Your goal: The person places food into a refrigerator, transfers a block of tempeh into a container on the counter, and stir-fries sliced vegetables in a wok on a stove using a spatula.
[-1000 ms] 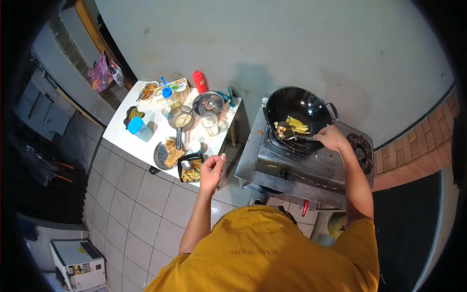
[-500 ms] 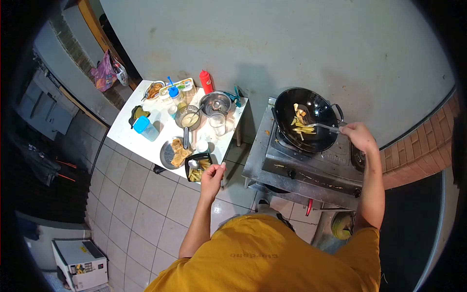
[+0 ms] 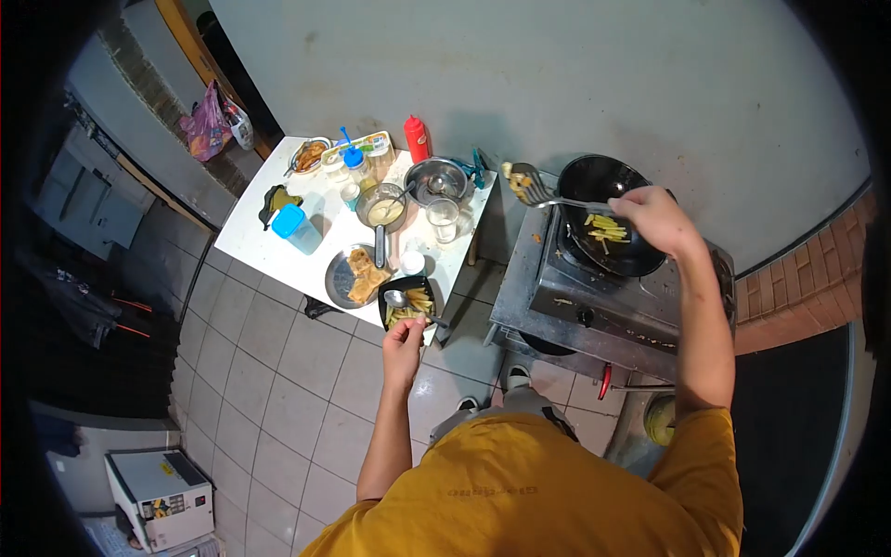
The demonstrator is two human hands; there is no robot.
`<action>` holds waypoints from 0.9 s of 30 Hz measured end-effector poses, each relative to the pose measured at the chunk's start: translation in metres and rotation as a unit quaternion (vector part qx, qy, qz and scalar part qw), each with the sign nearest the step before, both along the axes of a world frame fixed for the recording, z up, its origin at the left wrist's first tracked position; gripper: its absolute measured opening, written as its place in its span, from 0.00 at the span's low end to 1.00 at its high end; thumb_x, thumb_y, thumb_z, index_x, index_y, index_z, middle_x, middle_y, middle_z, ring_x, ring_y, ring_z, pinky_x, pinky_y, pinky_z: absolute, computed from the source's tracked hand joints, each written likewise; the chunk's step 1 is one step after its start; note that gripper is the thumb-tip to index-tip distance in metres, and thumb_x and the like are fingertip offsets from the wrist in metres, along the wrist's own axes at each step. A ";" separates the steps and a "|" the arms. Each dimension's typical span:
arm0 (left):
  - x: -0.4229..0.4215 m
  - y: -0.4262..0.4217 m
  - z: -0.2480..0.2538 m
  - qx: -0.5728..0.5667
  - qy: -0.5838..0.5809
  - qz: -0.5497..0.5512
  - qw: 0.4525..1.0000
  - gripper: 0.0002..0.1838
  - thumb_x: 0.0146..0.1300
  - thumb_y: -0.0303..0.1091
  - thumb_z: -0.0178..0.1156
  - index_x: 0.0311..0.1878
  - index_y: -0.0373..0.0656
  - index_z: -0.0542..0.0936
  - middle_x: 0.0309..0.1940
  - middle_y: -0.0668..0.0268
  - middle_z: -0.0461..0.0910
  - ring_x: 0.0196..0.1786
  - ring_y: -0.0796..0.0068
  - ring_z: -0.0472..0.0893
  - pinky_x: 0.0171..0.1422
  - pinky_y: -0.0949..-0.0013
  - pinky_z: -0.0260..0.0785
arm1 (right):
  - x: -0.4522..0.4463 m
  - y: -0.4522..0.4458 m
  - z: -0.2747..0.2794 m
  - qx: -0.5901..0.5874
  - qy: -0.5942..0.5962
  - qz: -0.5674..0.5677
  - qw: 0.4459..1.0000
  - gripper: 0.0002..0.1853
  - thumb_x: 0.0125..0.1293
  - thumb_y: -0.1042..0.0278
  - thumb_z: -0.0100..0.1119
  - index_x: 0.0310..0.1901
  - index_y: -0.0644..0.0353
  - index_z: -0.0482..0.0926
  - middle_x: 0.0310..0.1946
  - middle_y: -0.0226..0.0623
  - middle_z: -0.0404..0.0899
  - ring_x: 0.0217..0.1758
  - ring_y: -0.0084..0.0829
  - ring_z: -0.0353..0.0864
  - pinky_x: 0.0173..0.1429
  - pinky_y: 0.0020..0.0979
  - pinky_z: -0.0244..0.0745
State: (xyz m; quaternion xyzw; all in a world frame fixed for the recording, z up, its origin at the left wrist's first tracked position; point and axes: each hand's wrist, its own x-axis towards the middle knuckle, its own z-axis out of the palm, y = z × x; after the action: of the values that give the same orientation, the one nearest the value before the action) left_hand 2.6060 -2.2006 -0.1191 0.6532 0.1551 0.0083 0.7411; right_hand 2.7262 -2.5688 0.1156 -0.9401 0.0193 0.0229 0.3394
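My right hand [image 3: 650,218] is closed around the handle of a slotted spatula [image 3: 529,188]. The spatula's head carries a few fried pieces and hangs past the left rim of the black wok [image 3: 608,176]. Inside the wok lies a small pile of potato sticks [image 3: 606,229]. My left hand [image 3: 403,348] is pinched at the near edge of a black square bowl [image 3: 382,311] on the table corner; whether it grips the rim or something small is hidden. Potato sticks and a metal spoon [image 3: 395,299] lie in that bowl.
The wok rests on a metal gas stove [image 3: 603,320]. On the white table [image 3: 264,227] are a plate of flatbread [image 3: 339,283], a saucepan of batter [image 3: 382,212], a steel bowl [image 3: 436,176], a glass [image 3: 443,223], a red squeeze bottle [image 3: 416,139] and a blue-lidded container [image 3: 297,232].
My right hand has lifted the spatula out of the wok with food on it and moved it left. Fewer pieces remain in the wok. My left hand stays by the black bowl.
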 end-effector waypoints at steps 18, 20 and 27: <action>0.015 0.033 0.006 0.047 0.020 0.142 0.989 0.14 0.69 0.40 0.60 0.32 0.41 0.79 0.20 0.76 0.70 0.24 0.86 0.66 0.30 0.79 0.56 | 0.108 0.128 -0.165 0.118 0.043 0.034 0.991 0.23 0.64 0.51 0.57 0.28 0.68 0.82 0.27 0.56 0.81 0.35 0.51 0.83 0.44 0.43 0.74; 0.028 0.029 0.011 0.050 0.027 0.154 0.986 0.14 0.69 0.40 0.60 0.32 0.41 0.79 0.20 0.76 0.70 0.24 0.86 0.65 0.30 0.79 0.56 | 0.120 0.132 -0.184 0.111 0.005 0.026 0.994 0.23 0.64 0.52 0.56 0.28 0.68 0.81 0.29 0.57 0.81 0.37 0.54 0.83 0.44 0.44 0.74; 0.061 0.017 0.005 0.034 0.046 0.102 0.993 0.12 0.69 0.38 0.59 0.31 0.42 0.78 0.21 0.76 0.71 0.24 0.87 0.66 0.30 0.79 0.57 | 0.138 0.138 -0.205 0.147 0.052 -0.008 0.988 0.22 0.65 0.53 0.56 0.32 0.69 0.82 0.30 0.58 0.81 0.39 0.54 0.82 0.45 0.45 0.74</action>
State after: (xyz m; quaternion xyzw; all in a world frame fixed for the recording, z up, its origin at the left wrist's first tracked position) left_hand 2.6668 -2.1840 -0.1145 0.6584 0.2544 0.0590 0.7059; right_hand 2.8645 -2.4307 -0.0892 -0.8772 0.0412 0.0712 0.4731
